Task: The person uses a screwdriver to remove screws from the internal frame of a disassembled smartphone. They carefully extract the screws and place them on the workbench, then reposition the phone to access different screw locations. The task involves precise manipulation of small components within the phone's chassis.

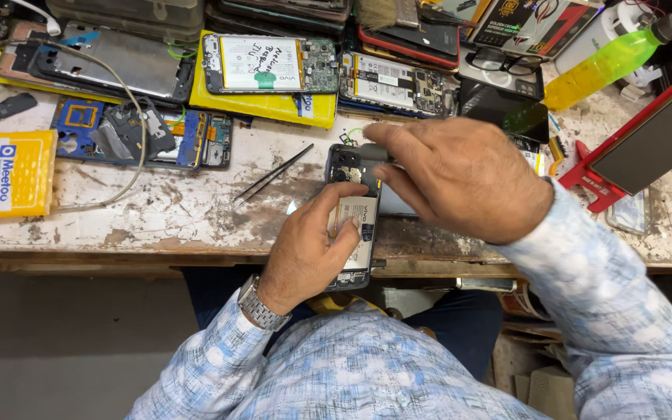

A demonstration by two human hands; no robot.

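Head view looks down on a worn, paint-stained workbench (157,218), the largest thing here and the landmark for the rest. Along the bench's far edge lies a crowd of dismantled phones (270,64), some on a yellow sheet (258,105). At the bench's far right corner a green-yellow bottle (608,62) lies tilted, with a red stand (596,183) just below it. At the bench's left end sits a yellow padded envelope (5,175).

At the bench's near edge, in the middle, an opened phone (355,214) lies with its back off and its battery showing. The right hand (460,179) rests over the phone's top, fingers closed around a slim grey tool (375,152) whose tip meets the phone near the camera. The left hand (313,249) clamps the phone's lower half, thumb across the battery. Just left of the phone lie black tweezers (270,175).
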